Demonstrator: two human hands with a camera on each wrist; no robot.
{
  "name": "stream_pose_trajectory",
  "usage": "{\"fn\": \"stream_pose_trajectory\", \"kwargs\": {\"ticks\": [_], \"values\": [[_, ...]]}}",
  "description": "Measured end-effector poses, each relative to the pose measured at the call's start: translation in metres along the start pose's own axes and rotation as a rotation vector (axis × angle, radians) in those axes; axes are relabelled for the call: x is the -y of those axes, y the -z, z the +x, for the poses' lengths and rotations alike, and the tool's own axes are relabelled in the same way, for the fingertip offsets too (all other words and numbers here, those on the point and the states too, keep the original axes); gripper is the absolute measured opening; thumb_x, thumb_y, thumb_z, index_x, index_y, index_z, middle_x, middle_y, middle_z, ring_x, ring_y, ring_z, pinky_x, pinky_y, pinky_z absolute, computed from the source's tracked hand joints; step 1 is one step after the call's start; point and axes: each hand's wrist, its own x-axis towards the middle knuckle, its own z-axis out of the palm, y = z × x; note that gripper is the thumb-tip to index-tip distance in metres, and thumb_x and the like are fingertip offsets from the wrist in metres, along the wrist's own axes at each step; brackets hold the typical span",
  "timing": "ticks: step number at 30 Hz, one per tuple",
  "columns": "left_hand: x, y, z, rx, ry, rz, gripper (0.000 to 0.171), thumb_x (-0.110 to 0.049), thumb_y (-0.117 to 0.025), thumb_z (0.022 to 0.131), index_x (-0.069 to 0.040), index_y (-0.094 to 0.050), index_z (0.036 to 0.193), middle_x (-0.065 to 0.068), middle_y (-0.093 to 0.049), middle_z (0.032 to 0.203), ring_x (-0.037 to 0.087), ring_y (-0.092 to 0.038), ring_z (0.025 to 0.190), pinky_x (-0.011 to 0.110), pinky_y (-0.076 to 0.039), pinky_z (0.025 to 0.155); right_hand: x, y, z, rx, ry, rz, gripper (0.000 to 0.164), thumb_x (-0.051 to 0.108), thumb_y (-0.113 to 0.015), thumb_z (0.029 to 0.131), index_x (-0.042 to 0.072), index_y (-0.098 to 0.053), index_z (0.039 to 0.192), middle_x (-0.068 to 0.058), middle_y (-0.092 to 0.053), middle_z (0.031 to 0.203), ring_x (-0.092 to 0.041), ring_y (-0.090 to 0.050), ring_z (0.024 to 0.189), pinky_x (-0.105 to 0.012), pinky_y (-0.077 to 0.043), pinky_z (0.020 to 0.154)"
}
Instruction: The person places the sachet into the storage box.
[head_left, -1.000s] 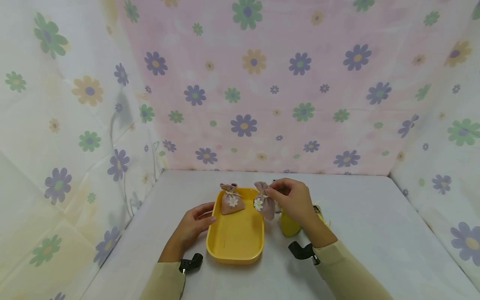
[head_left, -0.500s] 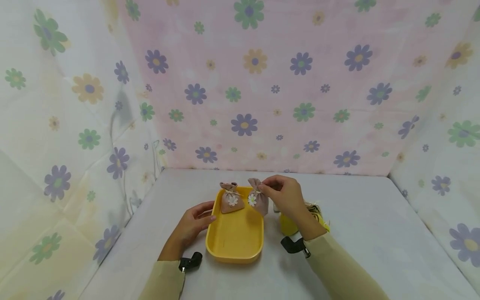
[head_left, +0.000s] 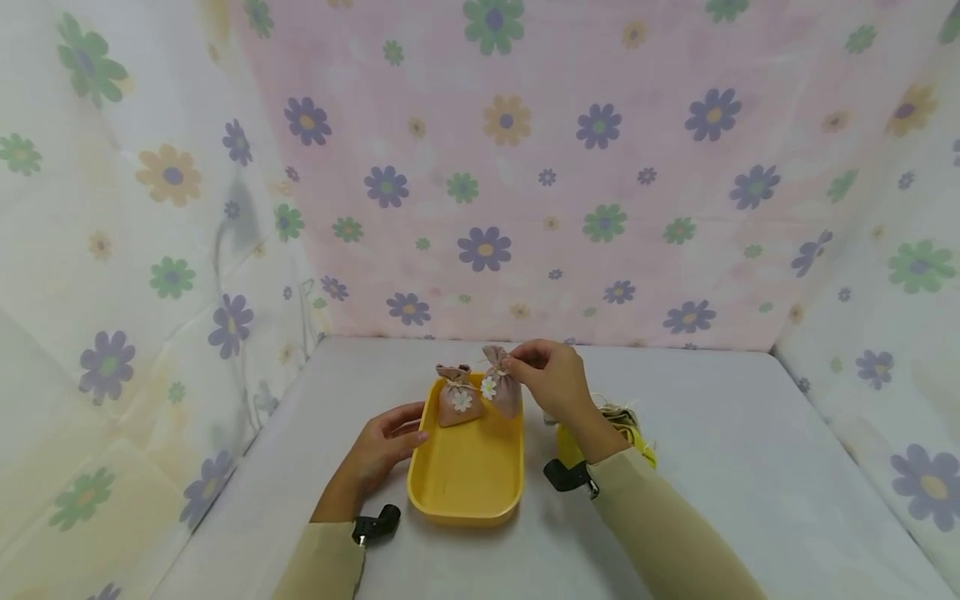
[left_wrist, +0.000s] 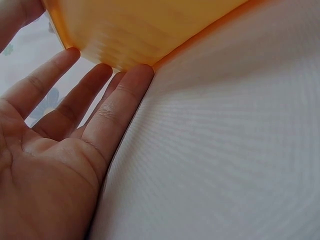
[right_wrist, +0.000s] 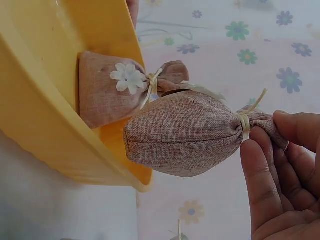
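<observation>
My left hand (head_left: 386, 446) holds the left side of a yellow tray (head_left: 465, 512), thumb over the rim and fingertips (left_wrist: 137, 75) against the outer wall. My right hand (head_left: 555, 379) pinches the gathered neck of a dusty-pink drawstring pouch (right_wrist: 185, 135) with a cord tie and a white flower. That pouch hangs tilted over the tray's back right part. A similar pink pouch (head_left: 459, 410), also with a white flower, lies inside the tray at the back left.
Right of the tray, partly behind my right forearm, lies a pile of yellow and darker cloth pouches (head_left: 637, 446). White tabletop (head_left: 720, 467) extends to both sides. Flower-printed sheets (head_left: 555, 208) close off the back and sides.
My right hand has carried the pink pouch leftward and slightly away from me, from the tray's right edge to over its back right part. My left hand stays on the tray.
</observation>
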Motion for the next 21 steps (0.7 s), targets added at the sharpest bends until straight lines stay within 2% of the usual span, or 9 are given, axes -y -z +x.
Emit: {"fn": "stream_pose_trajectory", "kwargs": {"ticks": [7, 21], "values": [[0.002, 0.002, 0.002, 0.007, 0.002, -0.005, 0.055, -0.020, -0.081, 0.091, -0.021, -0.062, 0.142, 0.001, -0.057, 0.150, 0.025, -0.058, 0.137, 0.036, -0.057, 0.102, -0.003, -0.005, 0.001, -0.012, -0.008, -0.007, 0.012, 0.030, -0.078, 0.094, 0.018, -0.077, 0.097, 0.001, -0.074, 0.093, -0.017, -0.070, 0.083, -0.031, -0.063, 0.074], [0.002, 0.002, 0.000, 0.001, -0.001, 0.010, 0.056, -0.024, -0.083, 0.089, -0.023, -0.062, 0.141, 0.000, -0.057, 0.150, 0.025, -0.058, 0.137, 0.036, -0.057, 0.102, -0.014, -0.019, 0.000, 0.007, -0.088, -0.031, 0.011, 0.029, -0.078, 0.094, 0.019, -0.077, 0.099, 0.002, -0.073, 0.094, -0.016, -0.069, 0.086, -0.031, -0.064, 0.078]]}}
